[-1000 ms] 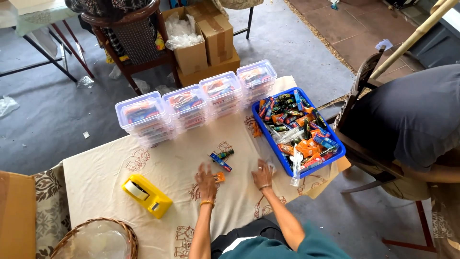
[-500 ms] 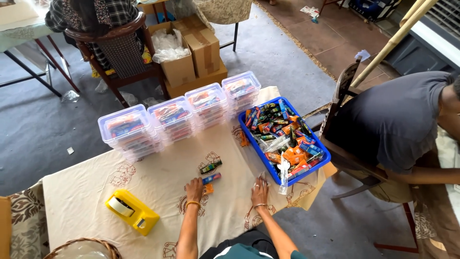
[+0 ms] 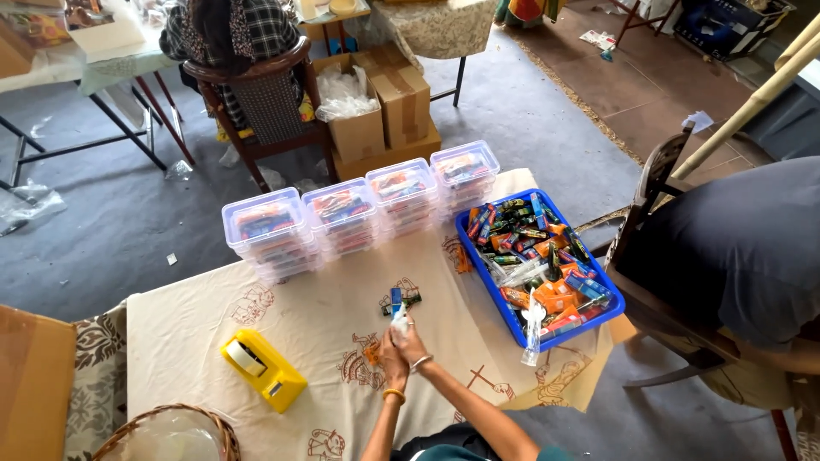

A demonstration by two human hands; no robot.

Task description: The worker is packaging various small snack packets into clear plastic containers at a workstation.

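Overhead, a cloth-covered table holds four clear lidded boxes in a row, with a blue tray of colourful packets just right of them. Nearer than the boxes sits a yellow tape dispenser. Right of the dispenser, the left hand and right hand press together, pinching a small blue item, its long axis pointing away toward the boxes.
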